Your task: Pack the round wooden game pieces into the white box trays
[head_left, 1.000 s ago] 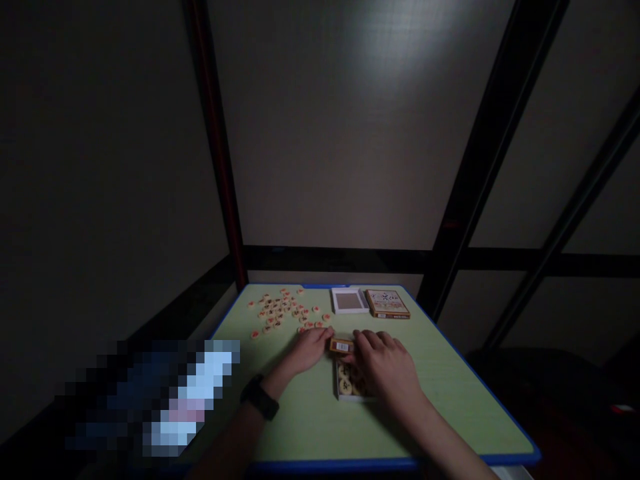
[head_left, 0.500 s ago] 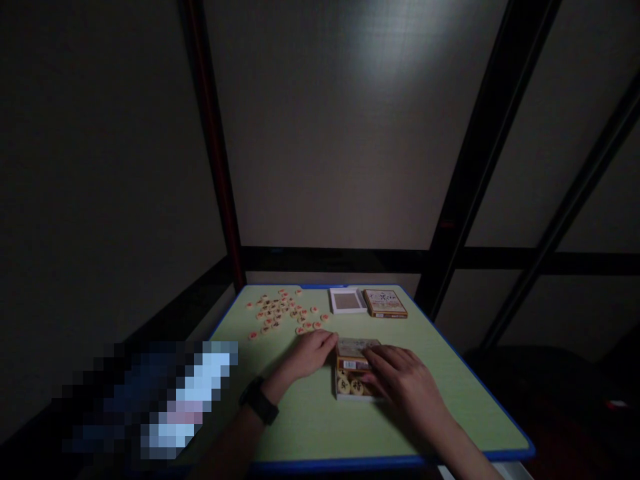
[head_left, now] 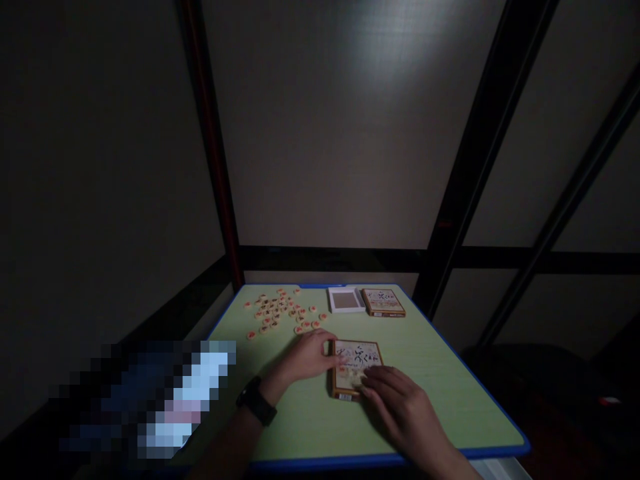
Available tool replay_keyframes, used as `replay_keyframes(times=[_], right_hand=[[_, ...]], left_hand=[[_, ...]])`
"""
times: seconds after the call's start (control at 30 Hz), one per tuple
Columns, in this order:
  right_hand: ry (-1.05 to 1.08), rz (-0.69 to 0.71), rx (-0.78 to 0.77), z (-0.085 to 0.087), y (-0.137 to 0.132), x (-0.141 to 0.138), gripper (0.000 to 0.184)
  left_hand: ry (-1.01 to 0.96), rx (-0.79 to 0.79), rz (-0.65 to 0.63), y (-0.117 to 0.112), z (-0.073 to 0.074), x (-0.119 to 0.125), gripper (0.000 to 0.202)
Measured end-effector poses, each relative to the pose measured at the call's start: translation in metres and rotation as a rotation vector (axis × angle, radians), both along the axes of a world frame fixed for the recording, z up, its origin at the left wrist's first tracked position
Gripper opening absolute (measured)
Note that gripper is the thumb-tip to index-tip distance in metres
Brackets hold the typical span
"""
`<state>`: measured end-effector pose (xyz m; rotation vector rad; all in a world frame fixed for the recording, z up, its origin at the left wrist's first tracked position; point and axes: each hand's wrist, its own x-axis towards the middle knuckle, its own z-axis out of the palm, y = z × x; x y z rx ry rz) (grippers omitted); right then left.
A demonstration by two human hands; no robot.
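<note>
A printed Chinese chess box (head_left: 354, 365) lies near the middle of the table, its lid now down over the tray. My left hand (head_left: 311, 355), a dark watch on its wrist, grips the box's left side with the thumb over the lid's edge. Across the front right of the lid lie the closed fingers of my right hand (head_left: 400, 400), pressing on it. No pieces show inside, because the lid covers them. Beyond my left hand are several round Chinese chess pieces (head_left: 275, 308) with red or black characters, scattered loosely.
At the back stands an open white box tray (head_left: 346, 300). Right beside it is a second printed Chinese chess box (head_left: 383, 303). The green table (head_left: 450, 400) has a blue rim. A blurred-out bright patch (head_left: 195, 393) sits at the left edge.
The lid, half over the tray and tilted before, has come down flat over it, hiding the pieces inside. My right hand has moved slightly toward me with it; my left thumb has come onto the lid.
</note>
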<state>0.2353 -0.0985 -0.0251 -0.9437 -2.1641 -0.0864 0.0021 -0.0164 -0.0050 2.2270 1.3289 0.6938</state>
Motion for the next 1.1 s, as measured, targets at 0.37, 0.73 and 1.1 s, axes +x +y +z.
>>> replay_keyframes(times=[0.37,0.73,1.1], right_hand=[[0.824,-0.026,-0.963,0.019,0.029,0.013,0.063],[0.997,0.048,-1.284,0.026,0.047,0.024,0.068],[1.047,0.149,-1.278,0.015,0.044,0.021,0.062]], left_hand=[[0.045,-0.059,-0.107,-0.003,-0.001,-0.009,0.077],[0.029,-0.089,-0.141,-0.006,0.002,-0.010,0.080],[-0.018,-0.130,-0.143,-0.004,-0.001,-0.010,0.081]])
